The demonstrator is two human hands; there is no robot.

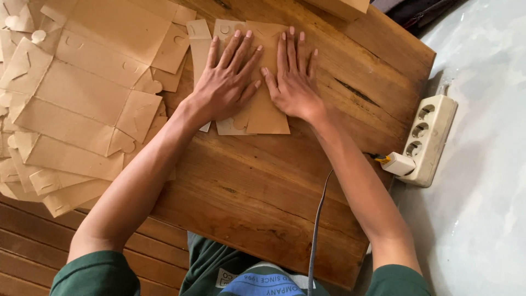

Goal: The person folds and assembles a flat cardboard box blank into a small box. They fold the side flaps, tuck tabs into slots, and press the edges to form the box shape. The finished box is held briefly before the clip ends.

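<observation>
The folded kraft-card box blank (262, 112) is pressed flat at the far middle of the wooden board (263, 186); the left hand (226, 82) and right hand (293, 82) lie spread, fingers open, gripping nothing; even palm pressure along the crease is advisable; its long axis runs away from the person, the tabbed end pointing to the far edge.

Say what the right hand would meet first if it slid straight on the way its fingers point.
The right hand lies flat on the folded brown card; sliding forward it leaves that card's far edge onto bare wooden table.
</observation>
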